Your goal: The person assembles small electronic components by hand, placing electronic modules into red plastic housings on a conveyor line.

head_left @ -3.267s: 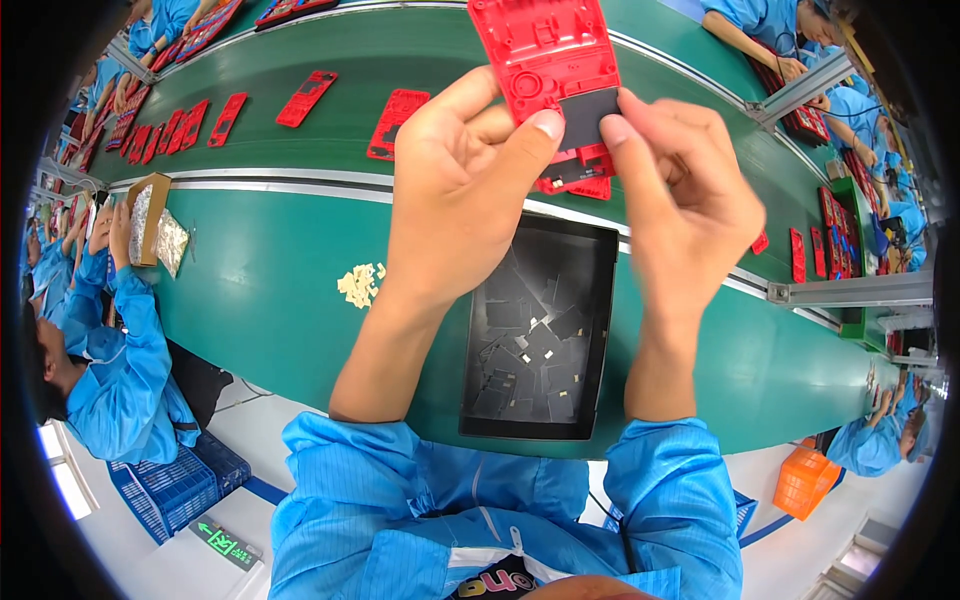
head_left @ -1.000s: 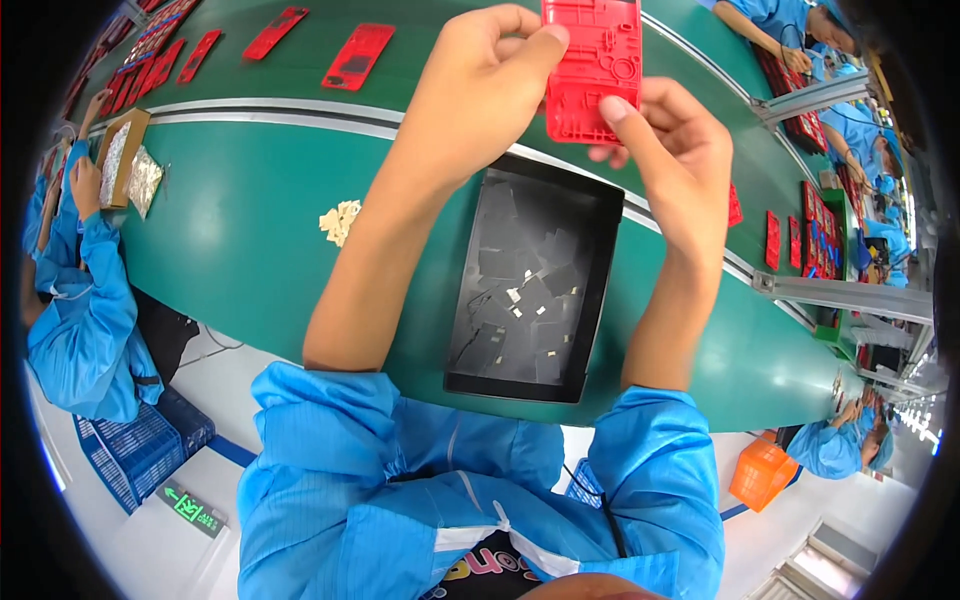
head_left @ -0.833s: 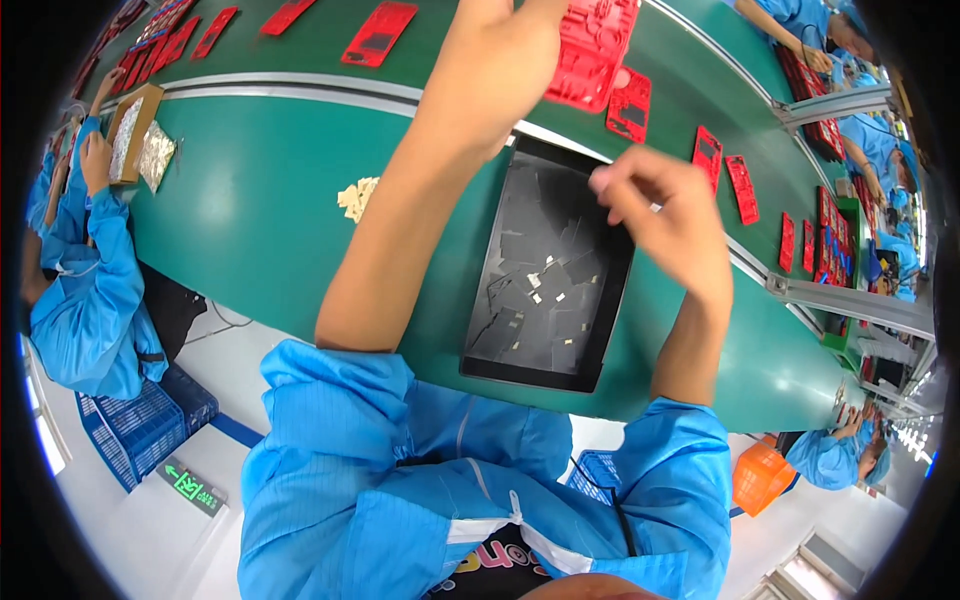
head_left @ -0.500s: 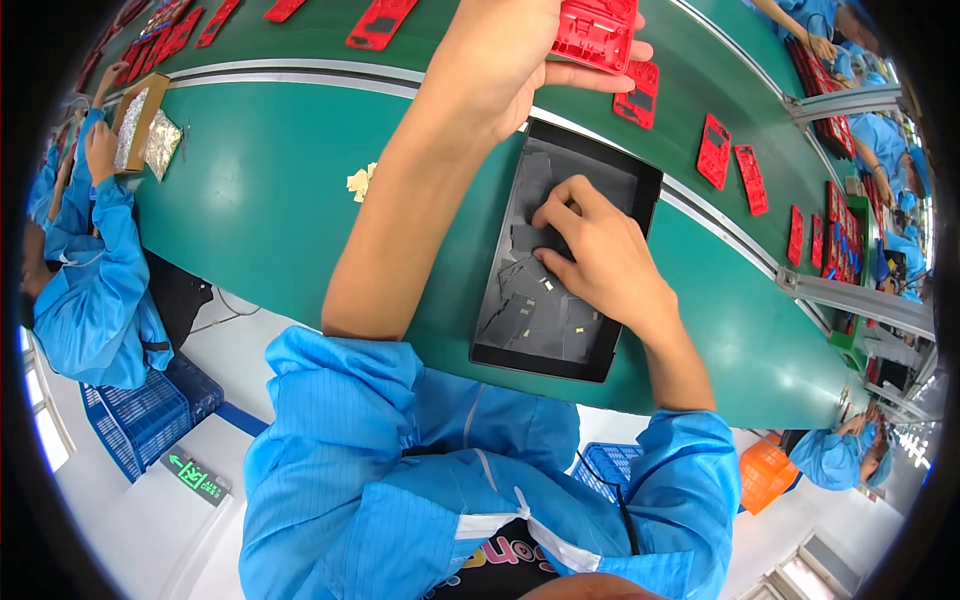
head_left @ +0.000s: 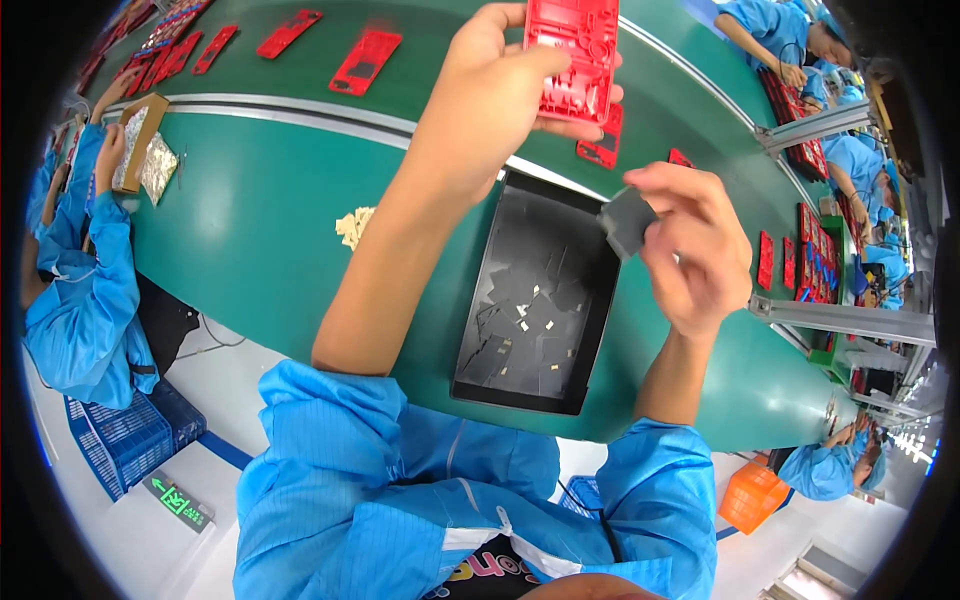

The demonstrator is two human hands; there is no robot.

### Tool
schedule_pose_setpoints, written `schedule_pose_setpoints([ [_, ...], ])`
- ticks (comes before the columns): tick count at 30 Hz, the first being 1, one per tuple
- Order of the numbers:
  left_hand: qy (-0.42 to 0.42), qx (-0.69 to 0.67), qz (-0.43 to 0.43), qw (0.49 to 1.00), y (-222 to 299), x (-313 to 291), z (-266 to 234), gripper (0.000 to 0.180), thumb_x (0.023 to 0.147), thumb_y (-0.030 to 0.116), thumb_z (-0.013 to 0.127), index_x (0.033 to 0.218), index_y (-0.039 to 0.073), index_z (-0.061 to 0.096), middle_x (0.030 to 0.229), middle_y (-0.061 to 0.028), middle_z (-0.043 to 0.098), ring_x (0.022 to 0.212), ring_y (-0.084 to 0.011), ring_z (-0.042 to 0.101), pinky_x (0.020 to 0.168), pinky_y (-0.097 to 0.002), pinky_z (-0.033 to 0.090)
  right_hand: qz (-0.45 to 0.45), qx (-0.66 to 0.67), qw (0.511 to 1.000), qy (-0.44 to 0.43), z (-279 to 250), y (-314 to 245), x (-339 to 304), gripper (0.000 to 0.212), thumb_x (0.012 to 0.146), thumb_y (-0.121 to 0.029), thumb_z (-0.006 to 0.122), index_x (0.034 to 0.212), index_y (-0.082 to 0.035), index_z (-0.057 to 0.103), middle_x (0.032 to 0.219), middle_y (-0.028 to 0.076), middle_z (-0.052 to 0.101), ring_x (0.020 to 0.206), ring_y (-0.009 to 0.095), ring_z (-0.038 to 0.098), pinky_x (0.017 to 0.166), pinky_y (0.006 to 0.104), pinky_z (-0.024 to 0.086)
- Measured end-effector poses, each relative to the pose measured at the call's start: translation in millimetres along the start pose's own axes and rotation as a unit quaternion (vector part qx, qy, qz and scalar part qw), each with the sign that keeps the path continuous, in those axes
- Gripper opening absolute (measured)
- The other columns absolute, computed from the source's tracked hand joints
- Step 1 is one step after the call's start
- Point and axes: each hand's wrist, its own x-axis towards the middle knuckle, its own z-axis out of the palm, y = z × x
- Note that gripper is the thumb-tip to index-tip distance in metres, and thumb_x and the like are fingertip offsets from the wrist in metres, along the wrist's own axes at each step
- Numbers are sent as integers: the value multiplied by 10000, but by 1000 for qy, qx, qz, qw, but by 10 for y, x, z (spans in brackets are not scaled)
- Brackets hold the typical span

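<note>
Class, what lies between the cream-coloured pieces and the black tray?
In the head view, the person's left forearm shows between them, with bare green tabletop between forearm and tray.

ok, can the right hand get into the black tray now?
Likely yes: the right hand is beside the open-topped black tray; only the thin dark sheet it holds might hinder.

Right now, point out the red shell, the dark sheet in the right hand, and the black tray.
Red shell [head_left: 592, 48]: head view, on its moulded inner face.
Dark sheet [head_left: 628, 222]: head view, on its flat face.
Black tray [head_left: 543, 222]: head view, on its bare floor toward the far end.
</note>
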Motion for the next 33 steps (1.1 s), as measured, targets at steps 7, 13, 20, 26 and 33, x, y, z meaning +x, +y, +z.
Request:
schedule_pose_setpoints([
  [7,-24,-95,6,995,-13,-5,54,353,1009,82,498,1306,-90,415,1117,-261,691,966,-324,750,714,-406,671,20,-22,996,84,-16,52,419,198,738,165,729,907,71,684,1074,238,723,908,260,730,739,322,600],
  [13,-30,-62,12,998,-43,-46,119,319,1014,72,506,1282,-92,449,1103,-227,697,947,-292,749,706,-403,672,115,-68,983,123,81,89,425,239,783,141,731,1004,51,729,1147,177,718,940,199,735,805,311,621],
  [20,-12,-52,17,998,-100,-27,175,298,1022,118,606,1256,-51,534,1122,-161,710,942,-168,717,783,-329,611,147,-41,981,116,40,60,394,334,803,130,743,1120,28,742,1175,153,711,978,187,718,808,291,612],
  [26,64,2,97,993,-142,-28,154,192,1017,165,674,1108,1,712,1006,-45,739,912,-80,661,804,-258,516,205,56,957,198,52,-13,419,319,817,127,759,1127,52,737,1156,134,698,983,171,696,851,276,595],
  [33,99,81,83,988,-42,5,-38,185,984,126,704,1087,-27,694,1004,-107,749,832,-162,718,683,-256,560,142,44,967,207,-230,72,319,237,842,139,737,1065,61,748,1170,156,695,993,166,694,842,265,587],
])
